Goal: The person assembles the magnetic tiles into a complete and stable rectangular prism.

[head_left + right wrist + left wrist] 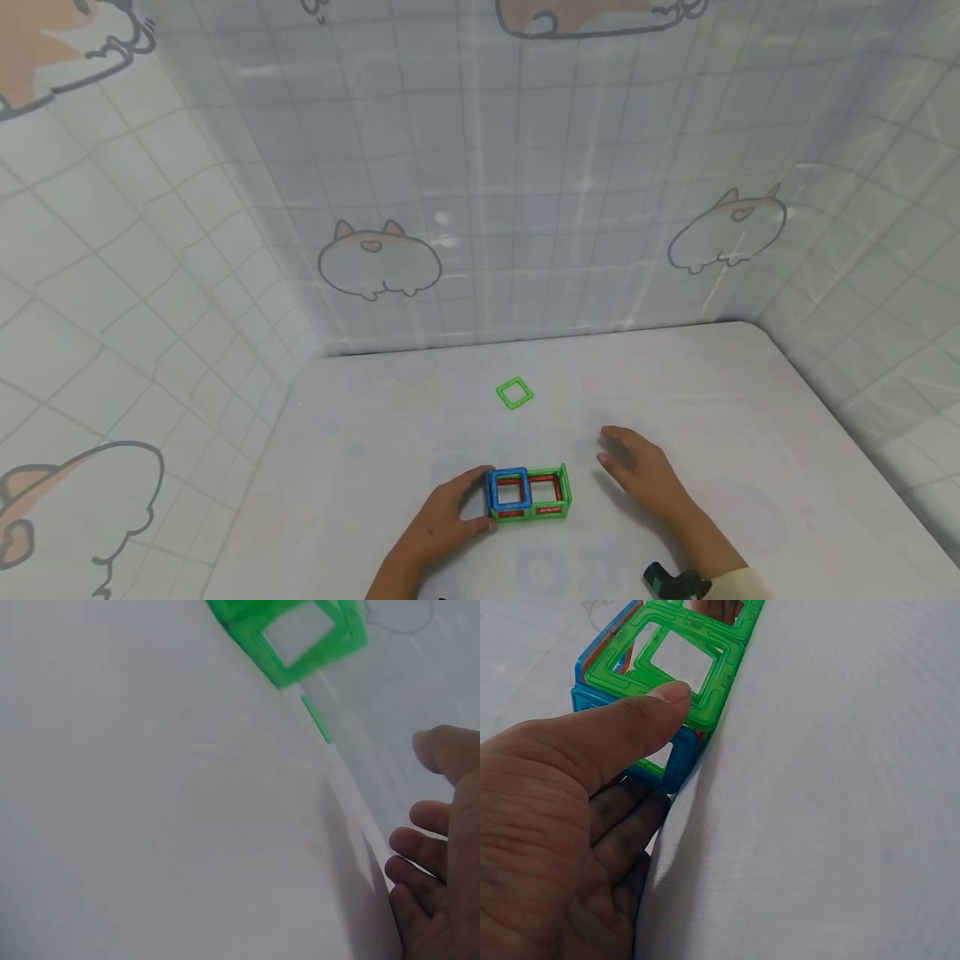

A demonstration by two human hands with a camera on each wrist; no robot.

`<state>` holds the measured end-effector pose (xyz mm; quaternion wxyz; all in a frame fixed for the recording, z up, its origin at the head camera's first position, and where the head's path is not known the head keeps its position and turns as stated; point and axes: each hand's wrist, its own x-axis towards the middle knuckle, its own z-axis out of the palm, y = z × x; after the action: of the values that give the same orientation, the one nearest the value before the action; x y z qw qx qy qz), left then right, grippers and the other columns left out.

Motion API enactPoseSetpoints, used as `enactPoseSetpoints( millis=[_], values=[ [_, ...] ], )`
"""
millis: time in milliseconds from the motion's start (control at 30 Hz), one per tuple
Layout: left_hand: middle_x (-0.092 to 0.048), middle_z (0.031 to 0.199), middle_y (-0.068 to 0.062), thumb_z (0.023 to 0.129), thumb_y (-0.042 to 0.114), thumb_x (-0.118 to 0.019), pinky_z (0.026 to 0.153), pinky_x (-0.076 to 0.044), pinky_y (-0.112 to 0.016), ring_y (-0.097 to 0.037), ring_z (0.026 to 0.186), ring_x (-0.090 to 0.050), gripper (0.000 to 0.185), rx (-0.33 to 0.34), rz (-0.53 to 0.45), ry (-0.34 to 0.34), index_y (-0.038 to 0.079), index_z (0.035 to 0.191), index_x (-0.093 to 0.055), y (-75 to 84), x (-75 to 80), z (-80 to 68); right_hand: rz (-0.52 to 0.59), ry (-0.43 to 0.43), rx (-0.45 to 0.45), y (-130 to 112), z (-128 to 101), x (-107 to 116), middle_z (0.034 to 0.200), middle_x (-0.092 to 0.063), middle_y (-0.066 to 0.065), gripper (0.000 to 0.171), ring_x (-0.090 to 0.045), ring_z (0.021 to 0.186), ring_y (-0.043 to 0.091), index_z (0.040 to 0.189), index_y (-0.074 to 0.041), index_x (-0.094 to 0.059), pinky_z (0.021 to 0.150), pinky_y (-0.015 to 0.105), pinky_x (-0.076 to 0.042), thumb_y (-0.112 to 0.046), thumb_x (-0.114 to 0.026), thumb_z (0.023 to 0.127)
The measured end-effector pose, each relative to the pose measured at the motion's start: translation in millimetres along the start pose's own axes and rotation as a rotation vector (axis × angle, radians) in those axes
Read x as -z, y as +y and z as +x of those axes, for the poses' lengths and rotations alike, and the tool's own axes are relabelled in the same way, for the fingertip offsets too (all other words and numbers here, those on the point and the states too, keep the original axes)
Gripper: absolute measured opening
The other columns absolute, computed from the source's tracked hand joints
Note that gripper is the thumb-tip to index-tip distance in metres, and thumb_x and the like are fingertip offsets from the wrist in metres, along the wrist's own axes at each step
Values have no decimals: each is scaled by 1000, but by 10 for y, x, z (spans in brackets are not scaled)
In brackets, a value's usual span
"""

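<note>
1. White desk (375,433), walled on three sides by a pale grid-pattern cloth (525,208) printed with cartoon animal shapes.
2. Near the front edge, centre: a small structure of magnetic tile frames (528,493), two open cubes side by side. Blue square frame on top of the left cube, green frames round the right one, red frames low inside.
3. Left hand (442,521) at the left end of the structure. Head view: fingers wrap the blue end. Left wrist view: thumb (641,720) lies pressed on the near green frame (676,671), other fingers tucked beneath against the blue frame (676,761) at the base. Grip: narrow, closed on the structure.
4. Right hand (637,471) to the right of the structure, near but not touching. Palm down over the desk, fingers extended and slightly spread. Grip: relaxed, holding nothing. Cannot tell whether the palm rests on the surface or hangs just above.
5. Right wrist view: fingertips (431,840) at lower right, green side of the structure at top, bare desk between.
6. Loose green square tile (514,393) flat on the desk, behind the structure toward the back wall, well apart from both hands.
7. Dark wrist-worn device (671,582) on the right forearm at bottom edge.
</note>
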<state>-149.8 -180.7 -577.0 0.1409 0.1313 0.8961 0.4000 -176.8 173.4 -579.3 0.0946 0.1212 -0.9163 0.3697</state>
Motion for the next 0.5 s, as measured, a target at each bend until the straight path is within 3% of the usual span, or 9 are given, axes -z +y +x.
enactPoseSetpoints(
  millis=[300,500],
  values=[
    [-52,148,2,80,46,-80,114,-39,-53,-27,140,-45,76,-19,-1,3,27,147,-49,17,32,-31,-3,7,-2,108,263,-18,136,-60,17,60,-53,130,38,135,-3,-57,108,57,-44,-39,-74,90],
    [-51,149,5,79,48,-81,115,-38,-52,-25,141,-44,77,6,-11,-9,31,147,-48,33,28,-18,0,-27,-14,99,479,-103,142,-55,18,71,-48,135,38,141,-3,-52,112,56,-40,-45,-74,88]
  ],
)
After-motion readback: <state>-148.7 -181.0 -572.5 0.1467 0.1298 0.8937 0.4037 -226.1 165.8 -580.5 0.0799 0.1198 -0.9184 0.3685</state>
